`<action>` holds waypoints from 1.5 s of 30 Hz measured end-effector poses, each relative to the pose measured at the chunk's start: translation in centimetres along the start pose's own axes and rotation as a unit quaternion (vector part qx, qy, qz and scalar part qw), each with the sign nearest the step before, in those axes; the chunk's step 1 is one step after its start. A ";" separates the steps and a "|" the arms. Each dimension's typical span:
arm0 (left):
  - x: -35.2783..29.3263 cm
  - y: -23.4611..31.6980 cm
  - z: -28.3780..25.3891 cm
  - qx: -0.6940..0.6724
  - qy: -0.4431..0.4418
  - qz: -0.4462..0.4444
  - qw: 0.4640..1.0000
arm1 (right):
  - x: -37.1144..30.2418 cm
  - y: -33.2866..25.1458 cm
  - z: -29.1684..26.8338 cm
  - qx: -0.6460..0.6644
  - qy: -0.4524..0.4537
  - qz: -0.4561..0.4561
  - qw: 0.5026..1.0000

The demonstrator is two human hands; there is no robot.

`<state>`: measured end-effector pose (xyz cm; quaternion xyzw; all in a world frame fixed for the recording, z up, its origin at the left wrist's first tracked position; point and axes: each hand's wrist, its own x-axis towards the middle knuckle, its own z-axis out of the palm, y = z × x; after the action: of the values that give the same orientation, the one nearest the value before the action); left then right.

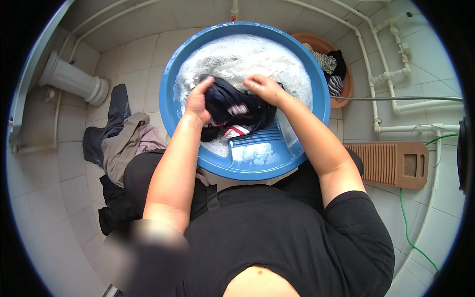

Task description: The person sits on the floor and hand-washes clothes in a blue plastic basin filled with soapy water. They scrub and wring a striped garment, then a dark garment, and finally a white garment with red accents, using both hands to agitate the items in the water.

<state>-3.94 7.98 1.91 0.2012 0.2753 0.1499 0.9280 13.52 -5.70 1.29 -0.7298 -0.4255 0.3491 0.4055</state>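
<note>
A dark navy garment point(221, 103) with white and red trim is bunched up over a round blue tub point(169, 84) of foamy water. My left hand point(199, 103) grips its left side, the thumb up along the cloth. Curled in at the garment's upper right is my right hand point(264, 90), fingers pressed together on the fabric; the exact grip is partly hidden. The lower folds rest by the ridged washboard part point(262, 138) moulded into the tub's near side. Pale cloth point(289, 69) lies in the suds behind.
An orange basin point(348, 89) with clothes stands beyond the tub's right side. A brown washboard point(388, 163) lies at right, near a green cord point(404, 222). Several garments point(123, 143) are heaped on the tiled floor at left, below a white pedestal point(74, 79). White pipes point(371, 79) line the walls.
</note>
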 end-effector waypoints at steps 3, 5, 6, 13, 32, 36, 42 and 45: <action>0.5 -0.2 -0.1 -0.059 0.161 -0.016 0.985 | -2.1 4.6 1.3 -0.401 0.100 -0.162 0.896; 2.1 -1.1 -2.4 0.017 0.236 -0.009 0.971 | -1.7 1.2 1.3 -0.378 0.004 0.128 0.917; 2.6 -1.6 -2.4 0.036 0.210 0.013 0.977 | -1.2 1.7 1.2 -0.360 0.041 0.157 0.919; 2.2 -3.4 -1.2 0.043 0.075 0.002 0.996 | -2.4 -3.2 6.9 0.019 0.185 -0.167 0.968; 1.0 -7.9 -3.8 -0.094 -0.105 0.082 0.987 | -4.6 -7.7 9.6 -0.075 0.232 -0.223 0.944; -1.2 -5.1 2.7 0.013 0.094 -0.077 0.992 | -0.4 -1.6 5.2 -0.204 0.287 0.014 0.936; 0.8 -2.7 -0.2 -0.059 0.131 0.000 0.990 | -1.5 1.2 2.9 -0.292 0.102 0.036 0.950; 3.8 -3.5 -4.1 -0.027 0.181 0.091 0.979 | -0.6 1.7 1.1 -0.347 0.035 0.149 0.925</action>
<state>-2.64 7.64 -4.59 0.1699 0.4146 0.2754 0.8505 12.91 -6.42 -0.62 -0.8917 -0.3921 0.2099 0.0848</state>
